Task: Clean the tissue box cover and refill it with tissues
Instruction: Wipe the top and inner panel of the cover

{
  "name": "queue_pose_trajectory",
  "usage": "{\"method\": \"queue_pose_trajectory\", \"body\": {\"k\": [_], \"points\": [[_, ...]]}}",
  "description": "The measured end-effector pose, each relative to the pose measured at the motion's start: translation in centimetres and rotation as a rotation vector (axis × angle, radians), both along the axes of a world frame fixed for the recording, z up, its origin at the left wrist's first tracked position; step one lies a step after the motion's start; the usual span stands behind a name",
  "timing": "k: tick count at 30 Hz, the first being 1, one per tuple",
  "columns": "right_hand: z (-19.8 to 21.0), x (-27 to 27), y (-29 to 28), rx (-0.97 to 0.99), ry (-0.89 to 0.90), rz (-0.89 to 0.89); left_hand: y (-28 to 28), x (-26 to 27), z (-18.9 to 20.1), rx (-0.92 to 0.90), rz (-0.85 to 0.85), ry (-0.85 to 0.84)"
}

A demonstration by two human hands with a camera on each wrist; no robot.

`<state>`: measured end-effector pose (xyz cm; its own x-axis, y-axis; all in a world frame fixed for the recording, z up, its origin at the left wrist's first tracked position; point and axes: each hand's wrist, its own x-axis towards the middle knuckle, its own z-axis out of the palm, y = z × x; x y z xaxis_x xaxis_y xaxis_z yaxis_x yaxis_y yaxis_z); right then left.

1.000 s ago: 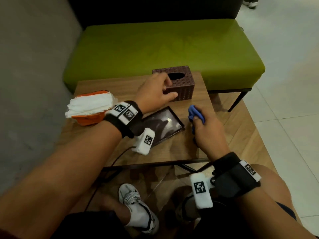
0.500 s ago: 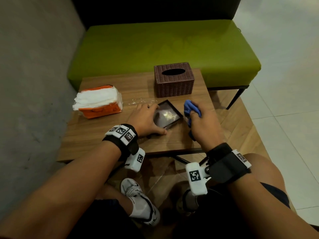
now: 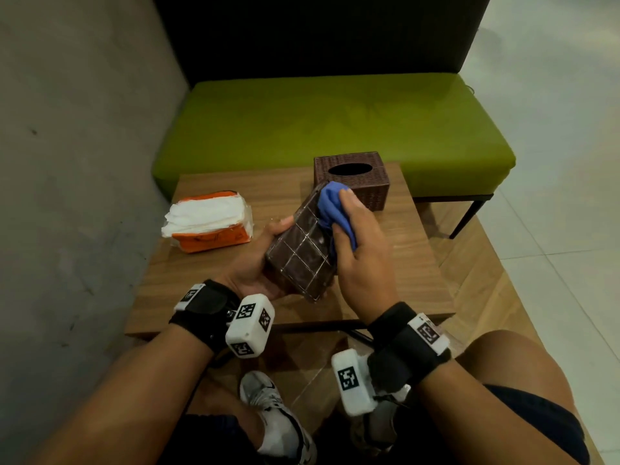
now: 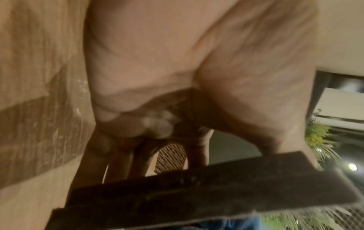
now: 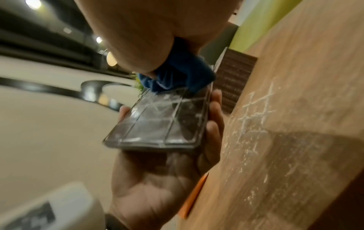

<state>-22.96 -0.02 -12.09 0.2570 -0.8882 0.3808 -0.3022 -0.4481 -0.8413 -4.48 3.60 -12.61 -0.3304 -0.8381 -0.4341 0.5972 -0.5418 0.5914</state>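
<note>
My left hand [image 3: 260, 263] grips a dark flat base panel [image 3: 298, 260] with a raised grid, tilted up above the table; its thumb lies on the left edge and its fingers are underneath. My right hand [image 3: 355, 236] holds a bunched blue cloth [image 3: 330, 203] pressed on the panel's far end. In the right wrist view the cloth [image 5: 177, 74] touches the dusty panel [image 5: 163, 119]. The brown woven tissue box cover [image 3: 369, 191] stands upright behind them, its oval opening facing up. An opened orange pack of white tissues [image 3: 208, 219] lies at the table's left.
The wooden table [image 3: 385, 273] carries white dust marks [image 5: 254, 109] near the hands. A green bench [image 3: 335, 129] with a dark backrest runs behind it, and a grey wall stands on the left. My knees and shoes are below the near edge.
The left hand left the woven cover, came back to the dark panel on the table and lifted it, tilted. The right hand brought the blue cloth up onto it.
</note>
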Motion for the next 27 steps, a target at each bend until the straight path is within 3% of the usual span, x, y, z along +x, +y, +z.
{"method": "queue_pose_trajectory", "body": {"k": [3,6,8,12,17,19,22,24,27], "points": [[-0.1,1.1,1.1,-0.083,0.099,0.061,0.0,-0.2,0.7,0.028,0.043,0.092],[-0.2,0.9,2.9,-0.304,0.247,0.267,-0.1,0.1,1.4,0.067,0.075,0.236],[0.0,0.0,1.9,-0.387,0.291,0.296,0.2,0.0,1.8,0.071,0.07,0.287],[2.2,0.1,-0.8,-0.239,0.207,0.008,0.7,-1.2,1.6,0.021,0.047,0.184],[1.3,-0.2,3.6,-0.423,0.295,0.265,0.2,-0.6,2.6,0.049,0.138,0.304],[0.8,-2.1,1.9,-0.383,0.298,0.172,0.9,-0.5,2.2,-0.035,0.076,0.198],[2.0,-1.6,-0.4,-0.208,0.206,-0.024,1.2,-1.2,1.6,-0.076,-0.009,0.184],[3.1,0.4,1.2,-0.192,0.2,0.036,1.0,-1.3,1.9,-0.083,0.037,0.258],[2.6,-0.3,4.5,-0.345,0.317,0.283,0.8,-0.7,2.7,-0.043,0.086,0.298]]}}
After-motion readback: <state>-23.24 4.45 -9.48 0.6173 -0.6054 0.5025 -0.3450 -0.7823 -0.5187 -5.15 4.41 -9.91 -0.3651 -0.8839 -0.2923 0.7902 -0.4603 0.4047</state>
